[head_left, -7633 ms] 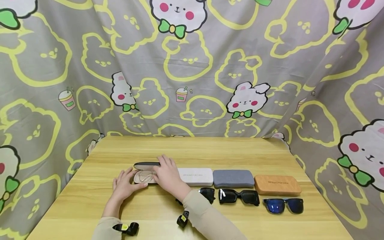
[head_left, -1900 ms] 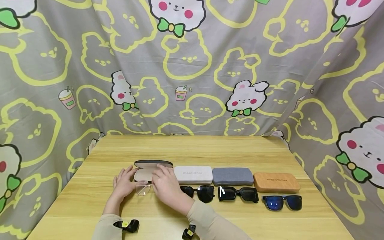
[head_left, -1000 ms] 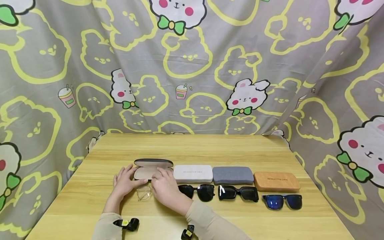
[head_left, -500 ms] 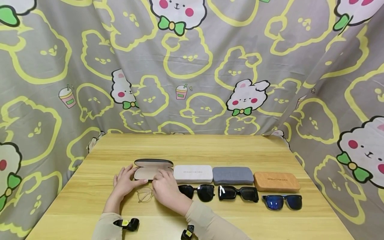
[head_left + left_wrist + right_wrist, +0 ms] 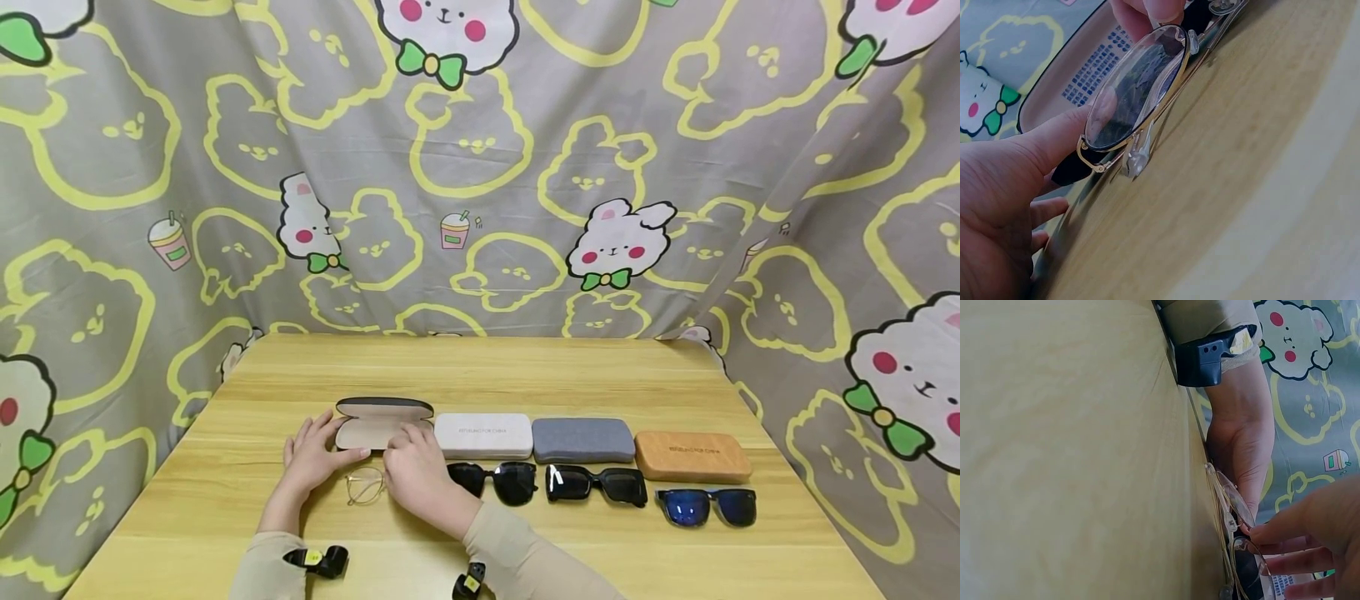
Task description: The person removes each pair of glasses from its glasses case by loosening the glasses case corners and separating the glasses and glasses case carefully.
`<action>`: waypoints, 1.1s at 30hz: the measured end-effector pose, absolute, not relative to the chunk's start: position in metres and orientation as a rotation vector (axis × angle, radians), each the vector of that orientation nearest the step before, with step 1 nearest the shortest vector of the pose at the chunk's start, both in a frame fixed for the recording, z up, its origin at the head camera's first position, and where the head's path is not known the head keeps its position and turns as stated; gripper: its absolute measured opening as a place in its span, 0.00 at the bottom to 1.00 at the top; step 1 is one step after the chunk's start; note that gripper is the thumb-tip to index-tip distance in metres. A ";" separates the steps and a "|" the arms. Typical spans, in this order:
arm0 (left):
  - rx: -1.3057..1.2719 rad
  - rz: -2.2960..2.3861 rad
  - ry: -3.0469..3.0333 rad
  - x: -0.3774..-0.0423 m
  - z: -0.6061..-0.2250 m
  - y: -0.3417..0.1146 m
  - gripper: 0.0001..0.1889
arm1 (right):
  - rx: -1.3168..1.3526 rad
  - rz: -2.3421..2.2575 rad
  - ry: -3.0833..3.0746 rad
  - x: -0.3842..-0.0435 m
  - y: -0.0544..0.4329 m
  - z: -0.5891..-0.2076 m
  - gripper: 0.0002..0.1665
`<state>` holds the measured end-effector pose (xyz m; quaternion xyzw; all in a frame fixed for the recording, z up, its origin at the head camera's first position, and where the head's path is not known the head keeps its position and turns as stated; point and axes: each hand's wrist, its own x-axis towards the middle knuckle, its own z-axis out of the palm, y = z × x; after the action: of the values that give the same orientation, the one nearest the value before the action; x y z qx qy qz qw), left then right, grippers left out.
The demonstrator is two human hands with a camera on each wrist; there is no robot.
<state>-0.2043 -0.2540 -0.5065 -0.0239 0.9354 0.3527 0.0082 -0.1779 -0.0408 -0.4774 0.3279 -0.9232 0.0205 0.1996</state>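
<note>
A black-edged glasses case (image 5: 371,433) with a pale lining stands open at the table's left, lid up. My left hand (image 5: 311,458) holds its left end, thumb along the front edge. Thin gold-rimmed eyeglasses (image 5: 365,486) with clear lenses are at the table top just before the case. My right hand (image 5: 420,471) pinches them at the rim and covers their right part in the head view. In the left wrist view, the near lens (image 5: 1138,90) stands before the left thumb. The right wrist view shows the right thumb and fingers (image 5: 1272,534) at the frame.
A white case (image 5: 483,436), a blue-grey case (image 5: 583,440) and an orange-brown case (image 5: 693,456) line up to the right, shut. Before them lie black sunglasses (image 5: 513,483), thick-framed sunglasses (image 5: 596,486) and blue-lensed sunglasses (image 5: 707,507). A patterned curtain (image 5: 480,183) surrounds the table.
The eyeglasses lay inside the case at first; my right hand has lifted them out and lowered them before it. Lately they have shifted slightly right. The left hand has stayed at the case.
</note>
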 end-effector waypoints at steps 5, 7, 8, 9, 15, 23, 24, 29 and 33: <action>-0.068 1.108 2.925 -0.204 -0.506 -0.254 0.48 | 0.914 0.056 -2.588 -0.178 -0.041 -0.478 0.07; -0.067 1.109 2.923 -0.204 -0.505 -0.254 0.48 | 0.914 0.057 -2.588 -0.178 -0.041 -0.477 0.07; -0.070 1.109 2.922 -0.203 -0.505 -0.254 0.48 | 0.915 0.062 -2.588 -0.178 -0.041 -0.477 0.07; -0.070 1.111 2.919 -0.203 -0.505 -0.254 0.48 | 0.916 0.065 -2.589 -0.178 -0.040 -0.477 0.07; -0.076 1.104 2.917 -0.202 -0.505 -0.253 0.49 | 0.910 0.077 -2.600 -0.178 -0.040 -0.477 0.08; -0.081 1.094 2.917 -0.202 -0.504 -0.253 0.49 | 0.908 0.095 -2.629 -0.177 -0.038 -0.472 0.09; -0.082 1.094 2.916 -0.202 -0.504 -0.253 0.49 | 0.907 0.099 -2.634 -0.177 -0.037 -0.470 0.09; -0.081 1.097 2.911 -0.201 -0.502 -0.252 0.49 | 0.891 0.127 -2.674 -0.178 -0.034 -0.463 0.07; -0.081 1.094 2.905 -0.201 -0.502 -0.252 0.49 | 0.876 0.141 -2.684 -0.181 -0.032 -0.459 0.07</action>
<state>-0.2012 -0.2523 -0.5022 -0.0261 0.9354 0.3522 0.0181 -0.1805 -0.0316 -0.4594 0.3060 -0.9377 0.0494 0.1569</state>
